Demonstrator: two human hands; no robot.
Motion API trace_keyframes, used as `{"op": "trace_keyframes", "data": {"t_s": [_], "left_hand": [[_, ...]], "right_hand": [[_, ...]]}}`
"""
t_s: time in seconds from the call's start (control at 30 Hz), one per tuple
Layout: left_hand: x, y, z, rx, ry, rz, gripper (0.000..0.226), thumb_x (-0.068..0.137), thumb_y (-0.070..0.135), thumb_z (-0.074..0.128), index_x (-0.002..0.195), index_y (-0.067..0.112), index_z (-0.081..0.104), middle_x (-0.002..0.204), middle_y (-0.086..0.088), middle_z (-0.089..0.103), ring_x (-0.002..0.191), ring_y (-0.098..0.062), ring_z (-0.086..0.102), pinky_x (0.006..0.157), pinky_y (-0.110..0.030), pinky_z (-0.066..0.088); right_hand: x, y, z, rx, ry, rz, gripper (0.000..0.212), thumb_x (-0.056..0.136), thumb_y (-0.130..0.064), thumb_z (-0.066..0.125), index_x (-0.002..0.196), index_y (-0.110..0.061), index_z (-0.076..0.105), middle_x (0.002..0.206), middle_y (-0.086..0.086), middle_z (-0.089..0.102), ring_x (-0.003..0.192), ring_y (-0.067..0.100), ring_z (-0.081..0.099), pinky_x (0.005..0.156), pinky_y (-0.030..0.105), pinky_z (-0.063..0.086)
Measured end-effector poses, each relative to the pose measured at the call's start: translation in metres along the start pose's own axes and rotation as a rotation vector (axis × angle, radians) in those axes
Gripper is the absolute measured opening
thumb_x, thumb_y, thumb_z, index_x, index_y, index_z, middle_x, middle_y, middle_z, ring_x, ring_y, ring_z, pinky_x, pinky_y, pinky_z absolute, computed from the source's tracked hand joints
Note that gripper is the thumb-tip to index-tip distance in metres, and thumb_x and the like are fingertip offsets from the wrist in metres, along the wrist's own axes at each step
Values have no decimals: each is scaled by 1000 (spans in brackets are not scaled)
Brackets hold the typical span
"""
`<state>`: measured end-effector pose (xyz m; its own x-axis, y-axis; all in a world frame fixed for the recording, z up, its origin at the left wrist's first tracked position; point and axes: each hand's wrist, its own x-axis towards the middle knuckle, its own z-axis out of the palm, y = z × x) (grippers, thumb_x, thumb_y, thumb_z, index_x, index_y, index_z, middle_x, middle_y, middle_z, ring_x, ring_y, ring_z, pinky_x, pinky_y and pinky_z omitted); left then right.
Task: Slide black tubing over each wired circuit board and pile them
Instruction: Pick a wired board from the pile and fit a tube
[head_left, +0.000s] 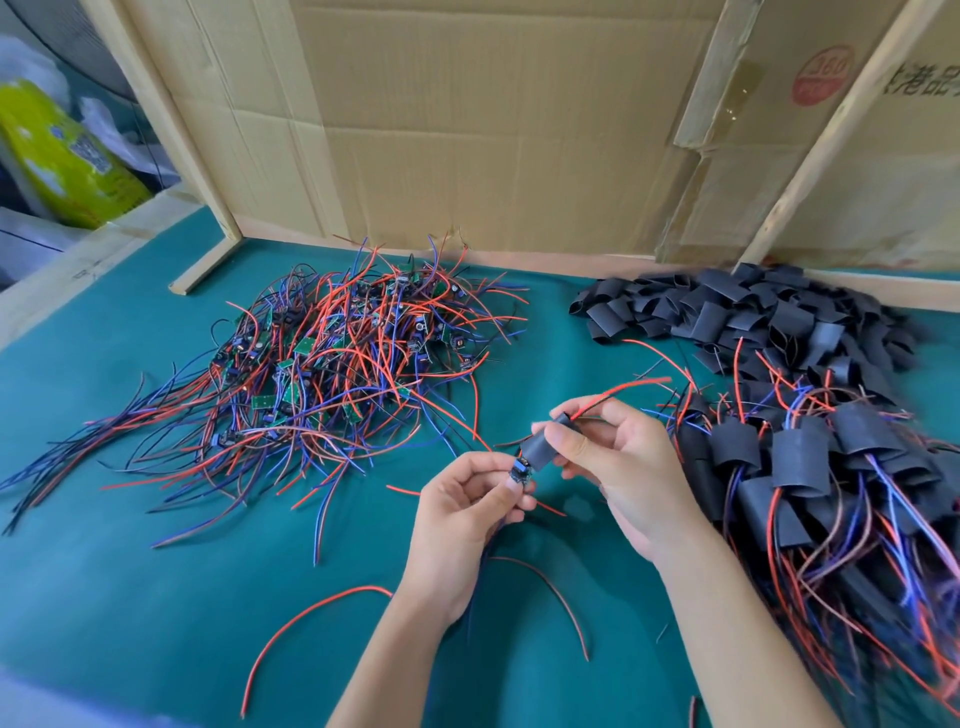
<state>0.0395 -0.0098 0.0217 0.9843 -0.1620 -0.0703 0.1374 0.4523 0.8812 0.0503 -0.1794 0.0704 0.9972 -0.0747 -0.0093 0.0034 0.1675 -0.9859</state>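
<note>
Two hands mid-table. My left hand pinches board; right hand pinches tube, board end just entering. I'd keep tube mouth round, wires straight. Bare boards far left, finished pile right; open cloth near left.

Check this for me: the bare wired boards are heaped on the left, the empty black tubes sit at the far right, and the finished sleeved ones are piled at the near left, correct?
Not quite. The head view shows the finished sleeved ones piled at the near right, below the empty black tubes. The bare wired boards are heaped on the left, as you said.
</note>
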Motion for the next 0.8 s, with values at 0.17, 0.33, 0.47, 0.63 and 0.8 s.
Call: {"op": "trace_keyframes", "data": {"t_s": [0.17,0.33,0.47,0.63,0.8], "left_hand": [[1,2,-1,-37,-24,-41,21,79,5,71,99,4,66,85,-21,69,65,-21,62,66,-25,52],[2,3,-1,-42,-32,-60,24,75,0,67,98,4,64,82,-24,67,59,-22,58,59,-24,48],[2,4,-2,-65,-34,-63,26,73,-2,67,98,4,63,79,-26,65,55,-22,55,56,-24,47],[2,5,-2,-55,-33,-70,32,71,-2,68,102,4,63,77,-24,65,55,-22,53,55,-24,47],[1,3,-1,-18,-6,-30,29,76,2,67,105,4,63,78,-19,66,59,-21,57,59,-23,48]], "right_hand": [[-1,-1,-2,91,-67,18,43,66,-30,85,100,-11,66,105,18,78,81,22,69,65,22,53],[-1,1,-2,99,-69,17,40,66,-32,84,97,-13,66,104,18,78,82,22,68,66,22,52],[0,2,-2,156,-110,42,37,68,-26,84,98,-13,67,106,21,77,78,21,66,65,21,53],[-1,4,-1,181,-142,74,31,68,-21,83,95,-13,68,104,24,77,81,25,65,65,21,53],[-2,4,3,76,-141,54,39,67,-26,84,98,-10,67,101,21,78,81,22,69,66,23,52]]}}
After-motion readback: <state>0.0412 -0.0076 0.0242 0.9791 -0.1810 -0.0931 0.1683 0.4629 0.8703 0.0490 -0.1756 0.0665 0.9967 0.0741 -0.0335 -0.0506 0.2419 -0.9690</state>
